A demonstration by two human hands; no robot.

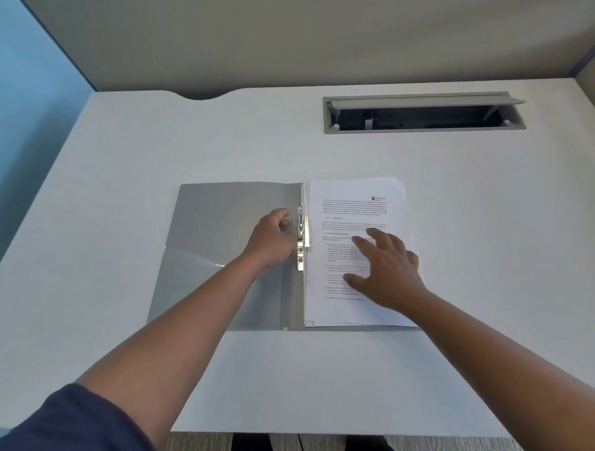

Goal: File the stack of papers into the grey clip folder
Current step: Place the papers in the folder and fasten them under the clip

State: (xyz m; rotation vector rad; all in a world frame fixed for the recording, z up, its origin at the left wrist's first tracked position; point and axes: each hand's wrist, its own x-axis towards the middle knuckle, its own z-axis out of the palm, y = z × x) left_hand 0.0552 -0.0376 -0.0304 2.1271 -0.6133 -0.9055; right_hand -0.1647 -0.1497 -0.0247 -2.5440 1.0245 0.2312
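On the open grey plastic clip folder (pixel 221 235), the left hand (pixel 273 240) pinches the metal spring clip (pixel 302 238); the right hand (pixel 386 269), fingers spread, presses the white printed paper stack (pixel 356 202). Early release risks skewed sheets.

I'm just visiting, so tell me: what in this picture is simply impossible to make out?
All in the head view:
- The print on the stack of papers: too small and blurred to read.
- The right hand covers part of the page.
- The left hand hides its own fingertips at the metal clip, so whether the clip is clamped is unclear.
- The open grey folder: its right half lies under the papers.
- The desk slot: too dark inside.
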